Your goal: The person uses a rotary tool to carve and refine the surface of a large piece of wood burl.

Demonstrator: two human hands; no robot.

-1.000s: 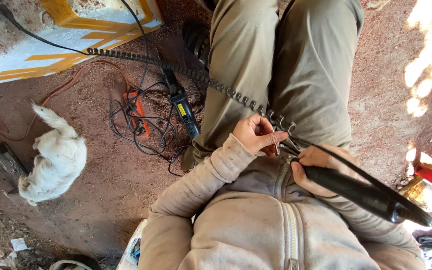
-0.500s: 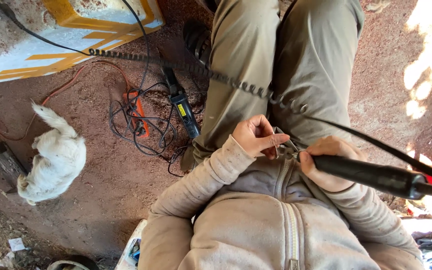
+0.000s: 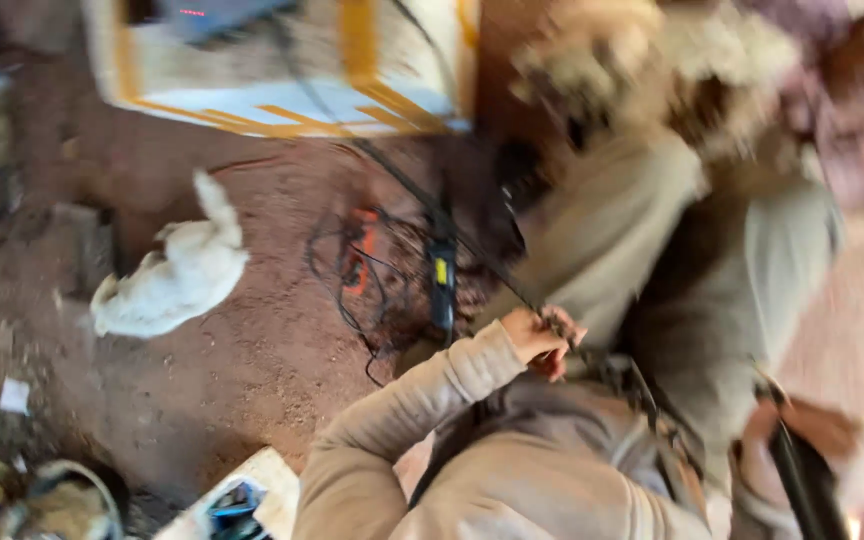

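Beige cloth fills the lower middle of the blurred view — the person's own jacket, with one sleeve running up from the bottom to the left hand (image 3: pixel 540 338). That hand's grip is closed, fingers pinched around a thin dark cable (image 3: pixel 472 250) near the chest, and the cable runs up and left from the fingers across the red dirt floor (image 3: pixel 252 370) toward a white and yellow painted box (image 3: pixel 282 95) at the top of the frame. At the lower right the right hand (image 3: pixel 822 455) is wrapped around a black handle (image 3: pixel 802 480) that slants down to the bottom edge; the motion blur there is heavy, so the handle's far end cannot be made out. The person's khaki trousers (image 3: pixel 612 220) stretch away above both hands. Left of the left hand, a tangle of black wires (image 3: pixel 372 280) lies on the dirt, with a black and yellow tool (image 3: pixel 441 280) and an orange piece (image 3: pixel 360 255) among them. Further left, well apart from the hands, a white dog (image 3: pixel 172 280) lies on the floor. A pale flat board (image 3: pixel 252 490) shows at the bottom edge — it sits just beside the bent left elbow.
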